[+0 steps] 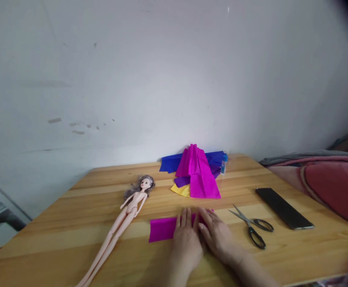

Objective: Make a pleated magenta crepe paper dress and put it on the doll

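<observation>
A strip of magenta crepe paper (pixel 162 229) lies flat on the wooden table (pixel 57 239) near the front. My left hand (pixel 186 239) rests on it with fingers stretched out flat. My right hand (pixel 217 235) lies beside it, fingers extended and pressed on the strip's right part. Both hands hide the right half of the strip. An undressed doll (pixel 129 211) with grey-brown hair lies on its back to the left, apart from my hands.
A pile of magenta, blue, purple and yellow crepe paper (pixel 196 171) sits at the back by the wall, with a glue stick (pixel 223 164) beside it. Black-handled scissors (pixel 253 227) and a dark phone (pixel 283 208) lie to the right. Bedding (pixel 326 179) borders the table's right side.
</observation>
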Motion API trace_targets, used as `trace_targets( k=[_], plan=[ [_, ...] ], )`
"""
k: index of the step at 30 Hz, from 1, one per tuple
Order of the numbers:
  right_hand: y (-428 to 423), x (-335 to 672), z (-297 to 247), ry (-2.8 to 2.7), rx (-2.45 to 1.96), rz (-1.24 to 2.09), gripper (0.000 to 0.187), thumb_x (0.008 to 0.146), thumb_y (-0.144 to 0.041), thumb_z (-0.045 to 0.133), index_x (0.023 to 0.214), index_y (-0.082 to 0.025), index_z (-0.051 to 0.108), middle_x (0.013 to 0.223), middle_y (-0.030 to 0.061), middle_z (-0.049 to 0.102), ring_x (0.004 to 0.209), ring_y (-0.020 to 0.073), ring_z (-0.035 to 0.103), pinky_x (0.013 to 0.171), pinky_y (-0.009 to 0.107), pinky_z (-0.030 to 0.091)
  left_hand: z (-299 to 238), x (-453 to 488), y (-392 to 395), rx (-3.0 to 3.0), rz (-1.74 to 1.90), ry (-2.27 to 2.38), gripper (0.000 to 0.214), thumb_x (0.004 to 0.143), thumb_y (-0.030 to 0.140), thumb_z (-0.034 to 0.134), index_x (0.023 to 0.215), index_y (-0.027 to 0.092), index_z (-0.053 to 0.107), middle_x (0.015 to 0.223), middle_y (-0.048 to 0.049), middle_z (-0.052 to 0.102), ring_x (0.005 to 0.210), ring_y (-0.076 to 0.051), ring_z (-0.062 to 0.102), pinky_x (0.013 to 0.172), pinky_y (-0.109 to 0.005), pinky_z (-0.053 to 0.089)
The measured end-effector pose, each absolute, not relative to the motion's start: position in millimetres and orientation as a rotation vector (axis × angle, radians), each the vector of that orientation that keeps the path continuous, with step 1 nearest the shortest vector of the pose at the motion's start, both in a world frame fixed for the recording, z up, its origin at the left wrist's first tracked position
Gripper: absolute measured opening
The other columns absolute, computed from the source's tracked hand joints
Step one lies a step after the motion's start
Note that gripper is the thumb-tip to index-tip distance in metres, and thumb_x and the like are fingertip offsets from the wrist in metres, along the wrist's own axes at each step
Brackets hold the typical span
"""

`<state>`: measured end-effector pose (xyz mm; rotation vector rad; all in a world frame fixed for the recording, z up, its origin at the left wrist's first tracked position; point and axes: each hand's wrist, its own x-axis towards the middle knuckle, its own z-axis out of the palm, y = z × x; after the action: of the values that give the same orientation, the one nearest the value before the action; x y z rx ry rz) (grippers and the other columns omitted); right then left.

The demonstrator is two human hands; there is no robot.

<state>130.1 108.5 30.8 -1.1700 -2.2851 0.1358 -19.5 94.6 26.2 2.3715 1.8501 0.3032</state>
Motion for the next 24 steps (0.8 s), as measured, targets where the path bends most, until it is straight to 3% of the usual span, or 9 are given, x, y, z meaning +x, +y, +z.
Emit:
trace_targets(
  k=[4, 8, 12, 18, 24],
  plan=[
    [107.6, 126.9, 27.8, -2.284, -1.169, 0.241, 0.048, 0.094, -0.032, 0.036, 0.136, -0.009, 0.039, 0.131, 0.0164, 0.053, 0.122, 0.023, 0.049, 0.104, 0.042, 0.039, 31.1, -18.5, 94.1, 2.369, 0.231, 1.856, 0.057, 0.09, 0.039, 0.024, 0.143, 0.019, 0.027, 0.149, -0.0126, 0.024, 0.139, -0.028, 0.013, 0.112, -0.047, 0.013],
    [106.7, 124.0, 32.4, -2.324, -1.216, 0.21, 0.047, 0.093, -0.031, 0.037, 0.133, -0.008, 0.044, 0.131, 0.0174, 0.053, 0.123, 0.0255, 0.048, 0.106, 0.044, 0.036, 42.8, -17.0, 92.2, 2.359, 0.119, 1.853, 0.059, 0.09, 0.034, 0.019, 0.142, 0.007, 0.026, 0.149, -0.013, 0.024, 0.14, -0.027, 0.01, 0.114, -0.044, 0.01],
    [103.6, 120.4, 41.3, -2.383, -1.247, 0.163, 0.043, 0.092, -0.027, 0.038, 0.13, -0.01, 0.048, 0.129, 0.0152, 0.055, 0.123, 0.0257, 0.048, 0.108, 0.045, 0.033, 46.7, -16.9, 91.6, 2.384, 0.07, 1.835, 0.06, 0.088, 0.032, 0.02, 0.141, 0.004, 0.026, 0.149, -0.0144, 0.023, 0.14, -0.027, 0.009, 0.114, -0.044, 0.01],
    [99.4, 119.6, 46.3, -2.366, -1.31, 0.114, 0.04, 0.091, -0.025, 0.038, 0.128, -0.014, 0.051, 0.129, 0.0128, 0.056, 0.122, 0.0236, 0.049, 0.11, 0.046, 0.028, 42.8, -37.6, 91.0, 2.419, 0.038, 1.795, 0.085, 0.079, 0.058, 0.037, 0.142, 0.002, 0.023, 0.149, -0.0187, 0.014, 0.139, -0.03, 0.005, 0.114, -0.045, 0.008],
    [100.6, 119.1, 45.0, -2.361, -1.354, 0.155, 0.042, 0.092, -0.027, 0.037, 0.13, -0.013, 0.048, 0.13, 0.0125, 0.055, 0.123, 0.0228, 0.047, 0.111, 0.046, 0.024, 61.9, -79.5, 83.0, 2.37, -0.104, 1.78, 0.088, 0.081, 0.065, 0.032, 0.142, 0.003, 0.021, 0.15, -0.0172, 0.009, 0.139, -0.029, 0.004, 0.114, -0.044, 0.011]
  ],
)
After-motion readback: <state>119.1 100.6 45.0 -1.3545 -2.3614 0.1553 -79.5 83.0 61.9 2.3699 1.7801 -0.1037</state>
